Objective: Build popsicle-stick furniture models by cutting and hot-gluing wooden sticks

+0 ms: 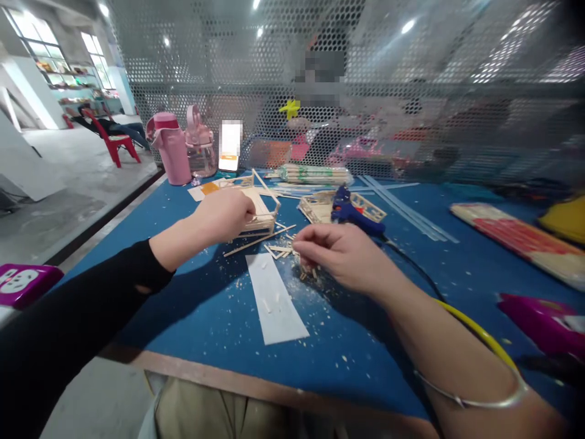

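My left hand [223, 213] is curled, its fingertips against or just above a small frame built of thin wooden sticks [258, 228]. Whatever those fingers hold is hidden. My right hand [340, 253] has thumb and forefinger pinched together over a scatter of short stick offcuts [283, 250]; nothing between the tips can be made out. One long loose wooden stick [260, 240] lies in front of the frame. Toward me is a white paper strip [276, 302] with a few slivers on it. Behind my right hand a blue glue gun [351, 213] rests on a second stick-built piece [313, 207].
Clear glue sticks [402, 210] and a bagged stick bundle [315, 174] lie at the back. A pink jug [171, 149], a water bottle [201, 149] and a lit phone [229, 146] stand before the mesh panel. Purple power strips [27, 285] flank the blue table [183, 323]. A cable passes my right arm.
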The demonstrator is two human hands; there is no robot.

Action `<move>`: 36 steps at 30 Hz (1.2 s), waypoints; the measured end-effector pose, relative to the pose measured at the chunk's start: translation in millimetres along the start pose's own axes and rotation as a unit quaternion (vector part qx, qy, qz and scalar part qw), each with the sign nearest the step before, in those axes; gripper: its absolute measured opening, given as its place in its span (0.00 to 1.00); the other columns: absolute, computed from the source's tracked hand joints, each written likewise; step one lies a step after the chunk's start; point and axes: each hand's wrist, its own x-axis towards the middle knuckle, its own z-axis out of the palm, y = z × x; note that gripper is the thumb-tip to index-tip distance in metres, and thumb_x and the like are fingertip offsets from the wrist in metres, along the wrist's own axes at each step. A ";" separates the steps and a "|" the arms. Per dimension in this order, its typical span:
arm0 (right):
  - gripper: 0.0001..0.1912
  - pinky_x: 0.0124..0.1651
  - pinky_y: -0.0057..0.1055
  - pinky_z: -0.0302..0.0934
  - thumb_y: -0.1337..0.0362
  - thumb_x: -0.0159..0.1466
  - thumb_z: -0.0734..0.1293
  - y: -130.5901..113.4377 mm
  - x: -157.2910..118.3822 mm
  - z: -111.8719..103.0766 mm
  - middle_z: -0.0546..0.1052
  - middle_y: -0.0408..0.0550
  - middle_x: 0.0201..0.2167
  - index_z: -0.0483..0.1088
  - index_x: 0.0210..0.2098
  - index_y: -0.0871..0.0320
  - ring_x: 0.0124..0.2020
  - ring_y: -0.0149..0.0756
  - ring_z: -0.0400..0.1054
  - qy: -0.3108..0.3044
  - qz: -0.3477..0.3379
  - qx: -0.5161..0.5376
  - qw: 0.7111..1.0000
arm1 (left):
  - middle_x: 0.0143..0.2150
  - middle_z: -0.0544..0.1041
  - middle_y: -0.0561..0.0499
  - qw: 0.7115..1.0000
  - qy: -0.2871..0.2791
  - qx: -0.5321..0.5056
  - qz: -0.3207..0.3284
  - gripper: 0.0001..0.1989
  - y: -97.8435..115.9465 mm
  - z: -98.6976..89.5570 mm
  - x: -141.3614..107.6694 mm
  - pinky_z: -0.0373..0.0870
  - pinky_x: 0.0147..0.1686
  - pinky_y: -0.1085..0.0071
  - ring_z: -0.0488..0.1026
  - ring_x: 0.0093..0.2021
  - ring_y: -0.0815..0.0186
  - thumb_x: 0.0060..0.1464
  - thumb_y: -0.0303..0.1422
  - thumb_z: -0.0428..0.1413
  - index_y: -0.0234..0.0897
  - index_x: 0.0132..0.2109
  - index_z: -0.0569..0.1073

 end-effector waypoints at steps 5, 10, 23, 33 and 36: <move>0.09 0.26 0.26 0.57 0.64 0.58 0.64 4.3 -1.1 10.2 0.72 0.41 0.18 0.71 0.23 0.58 0.21 0.27 0.63 -0.118 0.040 -0.092 0.988 | 0.33 0.78 0.42 0.994 0.092 -0.033 0.053 0.11 -4.6 11.9 -13.7 0.62 0.39 0.65 0.71 0.35 0.60 0.53 0.28 0.51 0.34 0.34 0.79; 0.06 0.28 0.27 0.60 0.64 0.59 0.63 9.5 -1.9 12.7 0.73 0.42 0.21 0.70 0.27 0.57 0.23 0.29 0.66 -0.131 0.030 -0.062 0.989 | 0.37 0.79 0.43 0.973 0.202 -0.039 0.108 0.12 11.3 17.1 -51.8 0.66 0.42 0.65 0.72 0.40 0.61 0.59 0.29 0.49 0.35 0.41 0.77; 0.08 0.28 0.25 0.54 0.65 0.59 0.65 2.6 -1.6 11.2 0.75 0.40 0.21 0.74 0.25 0.58 0.22 0.27 0.64 -0.132 0.036 -0.248 0.959 | 0.40 0.77 0.40 0.985 -0.141 -0.030 0.095 0.12 23.8 36.3 -74.0 0.73 0.44 0.59 0.75 0.43 0.55 0.59 0.34 0.53 0.32 0.36 0.80; 0.09 0.32 0.24 0.54 0.70 0.62 0.62 -3.3 4.3 18.6 0.78 0.45 0.27 0.73 0.29 0.59 0.29 0.29 0.68 -0.168 -0.034 -0.352 0.920 | 0.41 0.77 0.42 0.985 -0.131 -0.028 0.106 0.10 19.9 38.3 -76.1 0.73 0.44 0.58 0.75 0.43 0.56 0.58 0.34 0.55 0.33 0.36 0.79; 0.10 0.33 0.25 0.53 0.70 0.63 0.61 -1.4 4.5 23.3 0.78 0.47 0.29 0.72 0.28 0.59 0.30 0.31 0.68 -0.166 -0.040 -0.401 0.900 | 0.40 0.78 0.42 0.985 -0.111 -0.042 0.125 0.09 17.3 40.7 -76.1 0.72 0.46 0.59 0.75 0.44 0.57 0.58 0.33 0.56 0.33 0.36 0.78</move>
